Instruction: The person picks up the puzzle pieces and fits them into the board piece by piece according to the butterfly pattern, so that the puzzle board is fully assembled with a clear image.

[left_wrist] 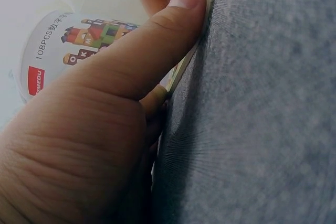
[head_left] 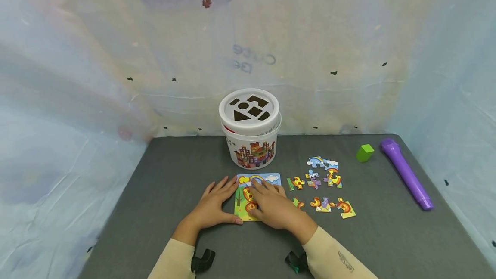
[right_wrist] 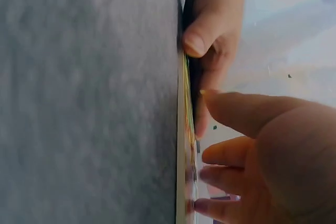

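A colourful jigsaw board lies on the grey table, with a sun, rainbow, clouds and tree printed on it. My left hand rests along its left edge, fingers stretched out and thumb at the lower left corner. In the left wrist view the thumb meets the board's thin edge. Spread over the middle and right of the picture, my right hand touches it with extended fingers and hides much of it. From the right wrist view, the board's edge lies flat on the table, beneath the fingertips.
Several loose jigsaw pieces lie right of the board, some joined together. Behind it stands a white bucket with a shape-cutout lid on top. A green block and a purple microphone-shaped tube lie at the far right.
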The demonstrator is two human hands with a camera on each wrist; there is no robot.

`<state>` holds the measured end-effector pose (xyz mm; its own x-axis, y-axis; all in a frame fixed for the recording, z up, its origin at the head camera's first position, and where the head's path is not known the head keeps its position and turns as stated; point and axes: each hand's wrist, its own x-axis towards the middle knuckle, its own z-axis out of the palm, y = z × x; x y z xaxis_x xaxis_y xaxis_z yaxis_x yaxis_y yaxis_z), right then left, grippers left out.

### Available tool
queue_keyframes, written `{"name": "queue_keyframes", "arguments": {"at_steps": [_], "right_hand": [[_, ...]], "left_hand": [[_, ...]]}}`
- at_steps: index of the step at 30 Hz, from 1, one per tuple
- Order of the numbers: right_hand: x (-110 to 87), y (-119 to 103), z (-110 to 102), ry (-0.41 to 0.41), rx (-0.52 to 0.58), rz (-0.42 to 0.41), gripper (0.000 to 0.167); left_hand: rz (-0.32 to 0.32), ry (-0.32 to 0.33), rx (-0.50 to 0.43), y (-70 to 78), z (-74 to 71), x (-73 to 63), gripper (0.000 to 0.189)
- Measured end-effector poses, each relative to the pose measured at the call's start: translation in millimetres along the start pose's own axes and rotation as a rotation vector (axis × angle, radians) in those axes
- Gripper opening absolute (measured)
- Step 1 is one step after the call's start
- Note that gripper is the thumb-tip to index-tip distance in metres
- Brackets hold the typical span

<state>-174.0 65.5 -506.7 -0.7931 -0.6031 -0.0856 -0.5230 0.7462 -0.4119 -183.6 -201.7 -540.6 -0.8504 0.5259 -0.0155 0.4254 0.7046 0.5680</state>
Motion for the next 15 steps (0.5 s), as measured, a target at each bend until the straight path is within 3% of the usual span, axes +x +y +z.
{"name": "queue_keyframes", "arguments": {"at_steps": [8,15], "right_hand": [[2.7,2.7,7.2,-0.004,0.003,-0.020,0.081],[7.8,8.3,9.9,0.001,0.027,-0.047,0.078]], "left_hand": [[0.006,0.003,0.000,-0.1,0.7,0.8,0.124],[-0.003,0.004,0.008,-1.3,0.7,0.1,0.125]]}}
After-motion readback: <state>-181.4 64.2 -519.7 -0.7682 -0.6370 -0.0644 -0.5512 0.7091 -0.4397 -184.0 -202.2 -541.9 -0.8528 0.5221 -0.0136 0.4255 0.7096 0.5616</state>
